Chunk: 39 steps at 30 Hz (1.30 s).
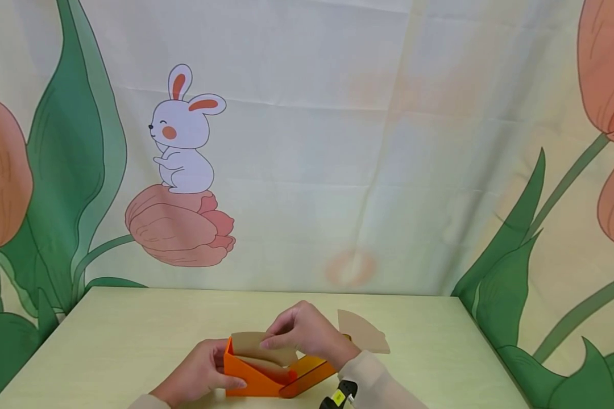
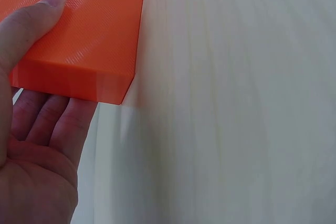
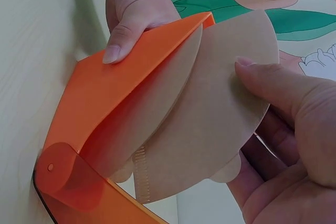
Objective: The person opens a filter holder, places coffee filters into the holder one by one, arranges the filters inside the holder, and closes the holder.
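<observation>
An orange filter holder (image 1: 251,380) with a hinged lid (image 1: 314,376) swung down stands at the table's near side. My left hand (image 1: 199,366) grips its closed end; in the left wrist view the thumb lies on one broad face and the fingers are behind it. Between thumb and fingers, my right hand (image 1: 307,332) pinches a brown paper coffee filter (image 3: 231,93) by its curved edge. That filter sticks up partly out of the holder, its crimped seam showing. Another brown filter (image 3: 152,114) sits deeper inside, against the orange wall.
On the pale table (image 1: 148,324), a loose fan-shaped coffee filter (image 1: 365,332) lies behind the right wrist. A black strap device (image 1: 340,395) is on the right wrist. Behind the table hangs a curtain (image 1: 312,170) printed with a rabbit and tulips.
</observation>
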{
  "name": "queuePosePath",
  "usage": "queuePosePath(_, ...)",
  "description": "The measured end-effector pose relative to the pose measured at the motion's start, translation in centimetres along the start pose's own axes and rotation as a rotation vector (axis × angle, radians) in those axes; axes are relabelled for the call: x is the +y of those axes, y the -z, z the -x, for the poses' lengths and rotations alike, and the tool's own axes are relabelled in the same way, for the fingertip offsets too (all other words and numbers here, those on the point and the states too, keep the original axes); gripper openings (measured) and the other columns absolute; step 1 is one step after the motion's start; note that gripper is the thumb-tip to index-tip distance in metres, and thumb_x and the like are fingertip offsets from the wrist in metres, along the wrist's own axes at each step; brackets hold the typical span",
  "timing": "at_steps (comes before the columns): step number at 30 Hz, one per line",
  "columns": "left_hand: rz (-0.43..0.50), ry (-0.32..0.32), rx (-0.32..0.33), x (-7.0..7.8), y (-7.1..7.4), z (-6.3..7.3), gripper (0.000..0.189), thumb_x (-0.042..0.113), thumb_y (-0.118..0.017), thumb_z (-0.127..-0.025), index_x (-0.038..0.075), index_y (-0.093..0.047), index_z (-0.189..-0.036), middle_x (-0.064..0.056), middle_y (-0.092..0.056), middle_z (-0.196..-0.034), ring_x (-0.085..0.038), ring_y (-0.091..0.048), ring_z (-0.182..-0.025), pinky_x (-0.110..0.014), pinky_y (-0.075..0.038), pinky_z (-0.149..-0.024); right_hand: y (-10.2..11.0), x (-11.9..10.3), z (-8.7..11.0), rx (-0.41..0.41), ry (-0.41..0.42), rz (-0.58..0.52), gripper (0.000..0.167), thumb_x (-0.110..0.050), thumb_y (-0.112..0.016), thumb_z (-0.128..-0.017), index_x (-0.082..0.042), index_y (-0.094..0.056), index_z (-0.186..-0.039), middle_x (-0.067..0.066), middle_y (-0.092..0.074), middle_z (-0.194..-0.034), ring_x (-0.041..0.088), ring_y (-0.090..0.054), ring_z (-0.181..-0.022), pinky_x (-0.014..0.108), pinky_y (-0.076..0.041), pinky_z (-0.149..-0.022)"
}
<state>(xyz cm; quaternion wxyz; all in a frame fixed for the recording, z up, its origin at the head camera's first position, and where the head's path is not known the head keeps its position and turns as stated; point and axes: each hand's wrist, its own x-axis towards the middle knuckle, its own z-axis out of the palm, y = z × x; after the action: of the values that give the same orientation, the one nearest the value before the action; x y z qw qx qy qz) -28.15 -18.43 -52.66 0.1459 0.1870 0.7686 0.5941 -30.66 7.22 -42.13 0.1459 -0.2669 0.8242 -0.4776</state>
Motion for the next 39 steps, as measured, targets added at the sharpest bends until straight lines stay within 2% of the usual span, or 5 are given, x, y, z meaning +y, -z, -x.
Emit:
queuePosePath(17,0.008,-0.002,-0.002,-0.03,0.03,0.07,0.055,0.027,-0.088,-0.082,0.01,-0.067,-0.13,-0.007,-0.074,-0.12,-0.023,-0.07,-0.101,-0.023,-0.059,-0.089,-0.3,0.3,0.17,-0.063,-0.036,0.097,0.004,-0.021,-0.085,-0.084,-0.018,-0.084,-0.087,-0.008,-0.077,-0.08,0.01,-0.066,-0.071,0.023,-0.057,-0.07)
queuePosePath(25,0.007,0.0,-0.003,0.14,0.01,0.02,0.054,0.027,-0.088,-0.082,0.01,-0.068,-0.129,-0.006,-0.075,-0.12,-0.022,-0.071,-0.101,-0.024,-0.059,-0.089,-0.64,0.4,0.32,-0.064,-0.036,0.092,0.004,-0.017,-0.083,-0.086,-0.015,-0.084,-0.088,-0.005,-0.078,-0.08,0.009,-0.064,-0.069,0.021,-0.056,-0.069)
queuePosePath(34,0.022,0.038,0.01,0.31,-0.01,0.01,0.053,0.026,-0.088,-0.081,0.009,-0.068,-0.127,-0.006,-0.075,-0.118,-0.022,-0.07,-0.099,-0.026,-0.06,-0.09,-0.92,0.34,0.37,-0.097,-0.078,0.091,0.003,-0.015,-0.082,-0.087,-0.013,-0.084,-0.089,-0.002,-0.078,-0.08,0.01,-0.063,-0.068,0.022,-0.056,-0.068)
queuePosePath(39,0.03,0.046,0.016,0.35,-0.08,-0.01,0.052,0.024,-0.088,-0.081,0.008,-0.068,-0.126,-0.007,-0.075,-0.117,-0.023,-0.07,-0.098,-0.027,-0.06,-0.089,-0.97,0.35,0.41,-0.109,-0.072,0.112,0.004,-0.015,-0.081,-0.088,-0.013,-0.084,-0.09,-0.002,-0.078,-0.081,0.01,-0.062,-0.068,0.021,-0.055,-0.067)
